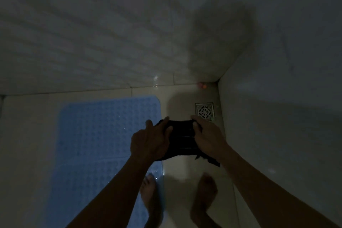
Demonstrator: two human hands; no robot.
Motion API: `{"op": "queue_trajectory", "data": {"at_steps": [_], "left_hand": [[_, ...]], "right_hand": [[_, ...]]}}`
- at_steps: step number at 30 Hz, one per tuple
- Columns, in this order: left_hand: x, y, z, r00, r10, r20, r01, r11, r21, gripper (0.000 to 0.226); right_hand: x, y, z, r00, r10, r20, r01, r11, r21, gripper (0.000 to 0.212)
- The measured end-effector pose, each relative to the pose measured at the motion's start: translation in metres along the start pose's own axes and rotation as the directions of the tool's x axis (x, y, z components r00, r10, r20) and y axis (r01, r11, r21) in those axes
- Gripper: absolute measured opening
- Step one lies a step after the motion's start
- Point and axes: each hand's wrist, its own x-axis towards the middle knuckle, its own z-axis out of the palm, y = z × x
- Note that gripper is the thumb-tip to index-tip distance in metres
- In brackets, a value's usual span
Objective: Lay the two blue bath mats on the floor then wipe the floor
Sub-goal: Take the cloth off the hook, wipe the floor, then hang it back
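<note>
Blue bath mats: two seen, laid end to end on the pale tiled floor at left. The far mat lies flat with its rounded far corner near the base of the wall; the near mat meets it along a faint seam at about the level of the left wrist, though the dim light leaves it unclear whether the edges overlap or merely touch. Dark cloth: one, held up in front of the person, between the two hands, over the bare floor to the right of the mats. Hands: two, both raised at mid-frame with forearms entering from the bottom edge and converging. Left hand: back of hand toward the camera, fingers curled and clamped on the left side of the cloth, index finger extended over its top edge. Right hand: likewise closed on the right side of the cloth, thumb on the near face. The hands are close but not touching, with the cloth bunched between them; a ragged tail of it hangs below the right wrist. Bare feet: two, low in frame; the left foot rests on the right edge of the near mat, the right foot on bare tile. Floor drain: one square metal grate, in the far right corner, just beyond the right hand. Small reddish spot at the wall corner; too blurred to identify.
</note>
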Motion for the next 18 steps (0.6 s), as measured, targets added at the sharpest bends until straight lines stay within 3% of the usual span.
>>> {"op": "queue_trajectory", "data": {"at_steps": [5,10,15,18], "left_hand": [[0.088,-0.021,0.079,0.995,-0.03,-0.096,0.027,0.999,-0.037,0.053],[0.179,-0.039,0.146,0.975,0.015,-0.222,-0.009,1.0,0.026,0.051],[0.268,-0.049,0.185,0.953,0.031,-0.301,-0.033,0.999,-0.003,0.05],[0.315,-0.048,0.198,0.923,0.04,-0.383,-0.047,0.999,-0.009,0.046]], "right_hand": [[0.082,0.054,0.072,0.999,-0.012,-0.035,0.014,0.997,0.072,0.074],[0.166,0.11,0.128,0.98,-0.15,-0.131,0.15,0.989,-0.005,0.061],[0.251,0.14,0.156,0.961,-0.23,-0.154,0.185,0.948,-0.261,0.076],[0.292,0.146,0.159,0.934,-0.27,-0.234,0.188,0.929,-0.32,0.063]]}}
